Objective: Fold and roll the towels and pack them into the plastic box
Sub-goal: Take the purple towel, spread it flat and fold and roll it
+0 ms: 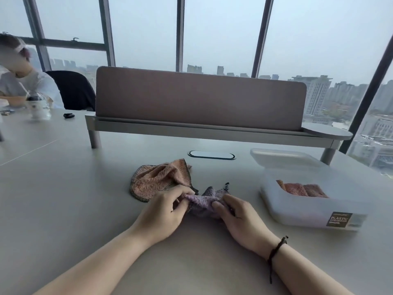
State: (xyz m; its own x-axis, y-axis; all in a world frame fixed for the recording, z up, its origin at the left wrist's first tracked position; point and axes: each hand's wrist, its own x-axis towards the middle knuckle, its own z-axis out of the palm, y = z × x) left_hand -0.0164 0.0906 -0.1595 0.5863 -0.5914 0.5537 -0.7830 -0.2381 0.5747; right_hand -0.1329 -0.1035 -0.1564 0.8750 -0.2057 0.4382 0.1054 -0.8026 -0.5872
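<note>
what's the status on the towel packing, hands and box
Left hand and right hand both gripping purple towel, unrolled. Pink towel loose behind. Plastic box open, rolls inside. Nothing blocking.

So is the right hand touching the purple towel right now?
Touching. The head view shows the right hand with its fingers curled over one end of the purple towel, pinching the fabric with no gap.

windows (pixel 221 35): you face tall panes with dark frames, hazy city beyond
light: flat grey daylight
table (pixel 63 199): pale grey, wide
divider (pixel 200 96): brownish panel, upright ahead of you
chair (pixel 74 90): dark, far left
</note>
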